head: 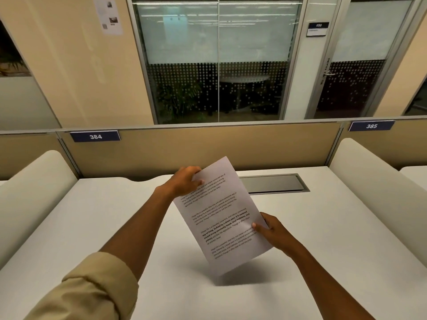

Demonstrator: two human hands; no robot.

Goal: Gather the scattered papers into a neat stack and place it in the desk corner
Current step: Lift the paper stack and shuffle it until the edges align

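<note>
A stack of white printed papers (219,215) is held tilted above the middle of the white desk (104,227), its lower corner close to the desk surface. My left hand (184,181) grips the stack's upper left edge, thumb on the printed face. My right hand (270,229) pinches its right edge lower down, thumb on the page. How many sheets the stack has cannot be told. No other loose papers show on the desk.
A grey cable hatch (272,183) is set into the desk behind the papers. Rounded white dividers stand at the left (34,192) and right (374,181). A tan partition (208,146) with labels 384 and 385 closes the back.
</note>
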